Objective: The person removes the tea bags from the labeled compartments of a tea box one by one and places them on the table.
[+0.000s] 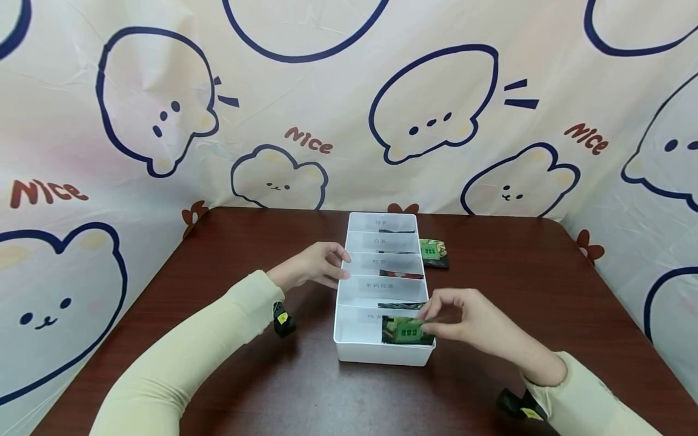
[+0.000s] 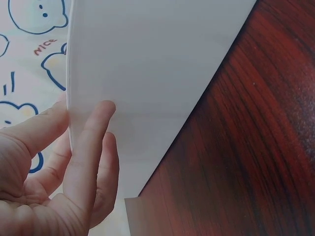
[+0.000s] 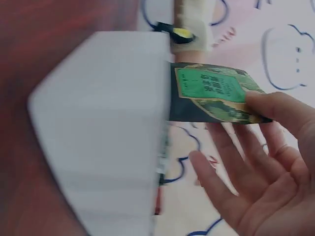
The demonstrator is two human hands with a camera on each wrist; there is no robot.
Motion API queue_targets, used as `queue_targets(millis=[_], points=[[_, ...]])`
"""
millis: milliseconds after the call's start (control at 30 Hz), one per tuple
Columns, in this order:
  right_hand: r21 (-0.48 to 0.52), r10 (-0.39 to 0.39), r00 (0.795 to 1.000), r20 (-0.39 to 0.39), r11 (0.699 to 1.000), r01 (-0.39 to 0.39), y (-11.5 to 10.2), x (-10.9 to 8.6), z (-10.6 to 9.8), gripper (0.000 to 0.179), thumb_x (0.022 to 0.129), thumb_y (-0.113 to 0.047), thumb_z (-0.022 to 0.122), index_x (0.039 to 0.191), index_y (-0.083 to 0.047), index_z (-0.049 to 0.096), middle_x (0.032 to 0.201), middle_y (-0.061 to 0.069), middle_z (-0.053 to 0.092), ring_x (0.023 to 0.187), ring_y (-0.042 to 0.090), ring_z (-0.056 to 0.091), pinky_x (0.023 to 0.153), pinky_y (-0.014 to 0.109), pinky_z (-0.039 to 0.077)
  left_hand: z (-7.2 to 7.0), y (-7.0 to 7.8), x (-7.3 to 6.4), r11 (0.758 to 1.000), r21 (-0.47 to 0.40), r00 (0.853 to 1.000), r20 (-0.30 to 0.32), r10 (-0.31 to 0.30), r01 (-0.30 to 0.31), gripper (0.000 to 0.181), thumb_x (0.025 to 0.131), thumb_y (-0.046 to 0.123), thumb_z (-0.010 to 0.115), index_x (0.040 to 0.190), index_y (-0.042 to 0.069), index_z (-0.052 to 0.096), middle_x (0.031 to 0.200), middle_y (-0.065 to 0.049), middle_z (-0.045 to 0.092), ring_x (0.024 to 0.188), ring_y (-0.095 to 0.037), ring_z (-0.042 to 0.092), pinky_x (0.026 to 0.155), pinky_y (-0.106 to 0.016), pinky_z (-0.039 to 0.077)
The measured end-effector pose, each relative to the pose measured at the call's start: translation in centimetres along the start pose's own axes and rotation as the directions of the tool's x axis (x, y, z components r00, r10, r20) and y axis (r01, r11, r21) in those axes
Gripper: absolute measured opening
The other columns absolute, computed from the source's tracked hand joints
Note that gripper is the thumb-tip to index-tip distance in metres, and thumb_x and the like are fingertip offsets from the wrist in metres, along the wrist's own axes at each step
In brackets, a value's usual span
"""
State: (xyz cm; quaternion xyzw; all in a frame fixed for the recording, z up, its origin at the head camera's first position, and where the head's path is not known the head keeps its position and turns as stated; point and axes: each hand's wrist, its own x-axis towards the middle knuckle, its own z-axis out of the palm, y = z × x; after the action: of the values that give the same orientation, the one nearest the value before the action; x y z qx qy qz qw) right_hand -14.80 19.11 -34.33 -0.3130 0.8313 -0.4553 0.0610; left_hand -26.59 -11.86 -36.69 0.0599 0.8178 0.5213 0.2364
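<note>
A long white divided box stands on the table, its compartments labelled with handwriting. My right hand pinches a tea sachet, dark with a green label, between thumb and fingers. In the head view the sachet stands at the nearest compartment; the right wrist view shows the sachet above the box's rim. My left hand holds the box's left rim, and in the left wrist view some fingertips lie against the outer wall. Thin sachets stand in the farther compartments, mostly hidden by the dividers.
Another green-labelled sachet lies on the brown table, just right of the box's far half. A cartoon-printed cloth hangs behind and beside the table.
</note>
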Motion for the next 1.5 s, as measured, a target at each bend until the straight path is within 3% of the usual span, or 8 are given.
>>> queue_targets(millis=[200,400,633,800,967,1167,1333,1500], points=[[0.167,0.014,0.979,-0.206,0.986,0.021,-1.9,1.4,-2.7,0.009,0.086,-0.004,0.072,0.090,-0.004,0.064,0.083,0.000,0.072,0.070,0.012,0.067,0.060,0.029,0.059,0.0,0.0,0.0,1.000,-0.016,1.000,-0.008,-0.002,0.001,0.034,0.081,0.000,0.076,0.110,0.003,0.059,0.100,-0.014,0.052,0.080,-0.023,0.064,0.072,-0.039,0.062],[0.284,0.033,0.886,-0.463,0.952,0.113,-2.2,3.5,-6.2,0.016,0.084,0.002,0.072,0.094,-0.009,0.068,0.082,-0.005,0.074,0.066,0.009,0.068,0.054,0.026,0.059,0.0,-0.1,0.1,1.000,-0.015,1.000,-0.006,0.002,-0.002,0.033,0.081,-0.001,0.075,0.110,0.004,0.059,0.099,-0.013,0.051,0.080,-0.023,0.063,0.072,-0.039,0.062],[0.462,0.098,0.809,-0.579,0.857,0.227,0.7,6.5,-10.8,0.026,0.082,0.002,0.073,0.106,-0.002,0.065,0.085,0.001,0.074,0.070,0.011,0.071,0.055,0.025,0.059,0.1,-0.1,0.1,1.000,-0.019,1.000,-0.006,0.003,-0.003,0.033,0.080,-0.001,0.076,0.109,0.004,0.059,0.099,-0.013,0.051,0.080,-0.023,0.063,0.072,-0.039,0.062],[0.506,0.233,0.776,-0.586,0.853,0.126,4.4,8.0,-13.4,0.038,0.079,-0.006,0.078,0.113,-0.004,0.063,0.083,-0.003,0.075,0.070,0.010,0.069,0.052,0.023,0.058,0.2,0.0,0.1,1.000,-0.021,1.000,-0.008,-0.003,0.003,0.033,0.081,-0.002,0.075,0.109,0.004,0.059,0.100,-0.014,0.052,0.080,-0.023,0.063,0.072,-0.039,0.062],[0.490,0.380,0.751,-0.539,0.867,-0.087,8.6,8.5,-14.9,0.036,0.082,-0.017,0.077,0.113,-0.013,0.061,0.079,-0.012,0.073,0.067,0.004,0.066,0.052,0.020,0.056,0.2,0.0,0.1,1.000,-0.023,1.000,-0.010,-0.003,0.002,0.033,0.081,-0.002,0.075,0.110,0.003,0.059,0.101,-0.014,0.052,0.081,-0.024,0.064,0.072,-0.040,0.062],[0.408,0.484,0.749,-0.452,0.859,-0.309,13.5,8.3,-15.4,0.032,0.085,-0.028,0.074,0.111,-0.020,0.058,0.079,-0.019,0.069,0.069,0.001,0.064,0.059,0.021,0.058,0.2,0.0,0.2,1.000,-0.021,1.000,-0.006,0.000,0.000,0.034,0.081,-0.002,0.075,0.111,0.003,0.059,0.102,-0.015,0.052,0.082,-0.024,0.064,0.073,-0.040,0.062],[0.319,0.537,0.749,-0.389,0.841,-0.438,16.3,8.0,-15.1,0.039,0.087,-0.028,0.073,0.117,-0.013,0.053,0.079,-0.022,0.065,0.071,0.001,0.062,0.063,0.022,0.058,0.2,0.0,0.1,1.000,-0.026,1.000,0.000,0.002,-0.002,0.034,0.082,-0.002,0.074,0.111,0.003,0.058,0.101,-0.015,0.052,0.081,-0.024,0.064,0.073,-0.040,0.062],[0.243,0.577,0.743,-0.341,0.817,-0.523,17.8,7.7,-14.5,0.049,0.088,-0.029,0.072,0.126,-0.005,0.051,0.099,-0.008,0.064,0.077,0.006,0.060,0.068,0.024,0.059,0.2,0.1,0.1,1.000,-0.026,1.000,-0.003,-0.002,0.001,0.033,0.081,-0.003,0.074,0.110,0.003,0.059,0.101,-0.015,0.053,0.081,-0.024,0.064,0.071,-0.040,0.062]])
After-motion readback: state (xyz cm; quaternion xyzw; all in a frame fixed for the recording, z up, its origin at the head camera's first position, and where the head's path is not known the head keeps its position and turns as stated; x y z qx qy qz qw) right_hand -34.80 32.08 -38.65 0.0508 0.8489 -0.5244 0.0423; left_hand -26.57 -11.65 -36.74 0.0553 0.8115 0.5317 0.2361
